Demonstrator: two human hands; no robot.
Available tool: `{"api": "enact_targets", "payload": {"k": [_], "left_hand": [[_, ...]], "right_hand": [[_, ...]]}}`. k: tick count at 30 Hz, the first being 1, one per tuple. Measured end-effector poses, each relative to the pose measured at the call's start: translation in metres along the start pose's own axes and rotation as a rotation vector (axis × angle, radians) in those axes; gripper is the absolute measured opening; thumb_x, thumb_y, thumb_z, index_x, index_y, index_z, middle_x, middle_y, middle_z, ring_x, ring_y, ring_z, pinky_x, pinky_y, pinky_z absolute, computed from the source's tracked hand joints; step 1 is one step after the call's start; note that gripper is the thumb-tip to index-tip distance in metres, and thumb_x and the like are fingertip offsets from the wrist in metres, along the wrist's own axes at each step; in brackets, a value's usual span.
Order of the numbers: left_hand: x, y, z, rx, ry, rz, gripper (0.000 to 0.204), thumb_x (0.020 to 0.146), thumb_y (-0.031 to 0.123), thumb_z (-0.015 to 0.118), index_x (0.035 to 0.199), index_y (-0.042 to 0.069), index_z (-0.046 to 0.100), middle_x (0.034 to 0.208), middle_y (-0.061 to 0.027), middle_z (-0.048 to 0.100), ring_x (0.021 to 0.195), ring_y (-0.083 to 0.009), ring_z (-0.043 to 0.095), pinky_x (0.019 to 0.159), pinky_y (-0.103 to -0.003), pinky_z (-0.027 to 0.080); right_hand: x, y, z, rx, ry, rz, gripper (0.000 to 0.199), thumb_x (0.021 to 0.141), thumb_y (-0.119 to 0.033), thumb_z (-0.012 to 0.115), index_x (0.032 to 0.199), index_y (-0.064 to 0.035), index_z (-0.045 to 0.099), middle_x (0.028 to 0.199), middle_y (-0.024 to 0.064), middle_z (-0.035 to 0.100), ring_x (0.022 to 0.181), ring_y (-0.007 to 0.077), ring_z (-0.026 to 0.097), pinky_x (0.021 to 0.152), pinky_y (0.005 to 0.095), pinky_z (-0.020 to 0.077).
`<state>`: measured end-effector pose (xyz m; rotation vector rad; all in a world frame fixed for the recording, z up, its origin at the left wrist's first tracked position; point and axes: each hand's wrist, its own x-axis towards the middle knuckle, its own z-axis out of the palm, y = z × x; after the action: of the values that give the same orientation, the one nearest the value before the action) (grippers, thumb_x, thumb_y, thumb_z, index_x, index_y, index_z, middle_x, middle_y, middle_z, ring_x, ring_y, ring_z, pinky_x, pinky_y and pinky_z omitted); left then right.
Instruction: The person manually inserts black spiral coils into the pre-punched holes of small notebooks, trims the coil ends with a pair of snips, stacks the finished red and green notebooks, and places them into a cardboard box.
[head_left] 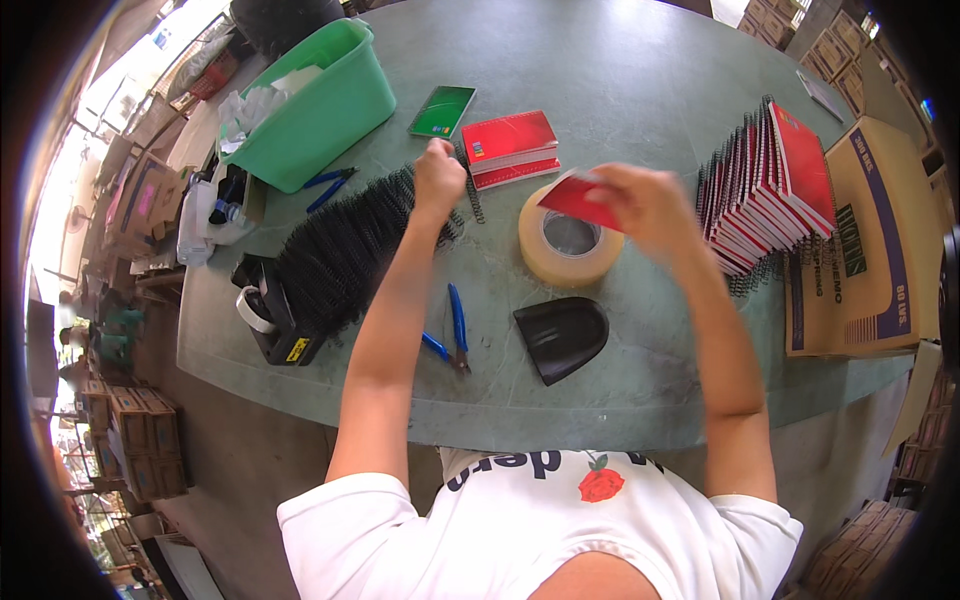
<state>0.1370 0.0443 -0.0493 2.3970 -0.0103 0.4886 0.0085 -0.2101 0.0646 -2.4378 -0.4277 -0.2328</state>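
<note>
In the head view, with twelve o'clock at the top, a red booklet (572,198) is gripped by the blurred right hand (640,205) at two o'clock, the fingers being closed on its right end; that end is hidden, and the cover is smeared by motion. Beneath it, a tape roll (566,262) is partly covered. Near twelve o'clock, the left hand (440,182) is curled with fingers together; whether the single black coil (474,196) just to its right is clamped cannot be told, since its palm is turned away. Just past that coil, a stack of red notebooks (512,143) is placed at twelve o'clock, near a green notebook (443,110). At ten o'clock, a row of black coils (335,250) is partly hidden by the left forearm. The blue-handled pliers (459,325) are seen at seven o'clock, close to the centre, and a black scoop-shaped piece (563,337) at four. At two o'clock, further out, a leaning pile of spiral-bound red notebooks (800,175) is set against a carton (868,250), by which its far side is blocked. White contents of the green bin (325,125) at half past ten are hard to identify.
</note>
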Motion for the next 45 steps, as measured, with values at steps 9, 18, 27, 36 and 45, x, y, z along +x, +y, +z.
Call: {"api": "enact_targets", "payload": {"k": [9, 18, 27, 36, 45], "left_hand": [[0.009, -0.006, 0.028, 0.411, -0.273, -0.130, 0.036, 0.082, 0.024, 0.056, 0.104, -0.005, 0.054, 0.098, -0.0185, 0.065, 0.086, -0.0333, 0.065, 0.077, -0.043, 0.052], [-0.080, 0.076, -0.058, -0.568, -0.285, 0.214, 0.018, 0.087, 0.012, 0.059, 0.099, -0.002, 0.063, 0.085, -0.0069, 0.063, 0.064, -0.0111, 0.054, 0.061, -0.025, 0.045], [-0.105, 0.090, -0.063, -0.322, -0.211, 0.243, 0.020, 0.087, 0.018, 0.061, 0.097, 0.001, 0.064, 0.067, -0.0076, 0.060, 0.060, -0.0105, 0.054, 0.058, -0.025, 0.044], [-0.102, 0.086, -0.066, -0.344, -0.252, 0.133, 0.020, 0.087, 0.019, 0.061, 0.092, 0.000, 0.061, 0.064, -0.0085, 0.057, 0.059, -0.0103, 0.054, 0.056, -0.026, 0.044], [-0.080, 0.072, -0.076, -0.265, -0.325, 0.334, 0.021, 0.079, 0.014, 0.069, 0.091, 0.001, 0.058, 0.081, -0.0099, 0.059, 0.061, -0.0144, 0.054, 0.059, -0.029, 0.045]], "right_hand": [[0.020, 0.000, 0.042, -0.241, -0.161, 0.007, 0.009, 0.080, -0.013, 0.058, 0.085, -0.0098, 0.065, 0.079, 0.0085, 0.066, 0.077, 0.0289, 0.064, 0.062, 0.0411, 0.0476], [0.014, 0.008, 0.040, 0.078, -0.021, -0.022, 0.016, 0.085, -0.019, 0.057, 0.095, -0.0128, 0.068, 0.083, 0.0091, 0.067, 0.077, 0.0287, 0.064, 0.065, 0.0380, 0.0490], [0.012, 0.004, 0.040, 0.100, -0.003, -0.033, 0.017, 0.083, -0.015, 0.062, 0.097, -0.0109, 0.069, 0.077, 0.0104, 0.067, 0.061, 0.0199, 0.062, 0.058, 0.0295, 0.0466], [0.013, 0.004, 0.039, 0.137, -0.051, -0.059, 0.015, 0.083, -0.012, 0.061, 0.096, -0.0098, 0.069, 0.079, 0.0108, 0.067, 0.061, 0.0187, 0.062, 0.058, 0.0287, 0.0470], [0.008, -0.001, 0.057, -0.043, 0.115, -0.284, 0.012, 0.082, -0.006, 0.059, 0.094, -0.0070, 0.060, 0.086, 0.0080, 0.065, 0.078, 0.0275, 0.063, 0.069, 0.0364, 0.0474]]}}
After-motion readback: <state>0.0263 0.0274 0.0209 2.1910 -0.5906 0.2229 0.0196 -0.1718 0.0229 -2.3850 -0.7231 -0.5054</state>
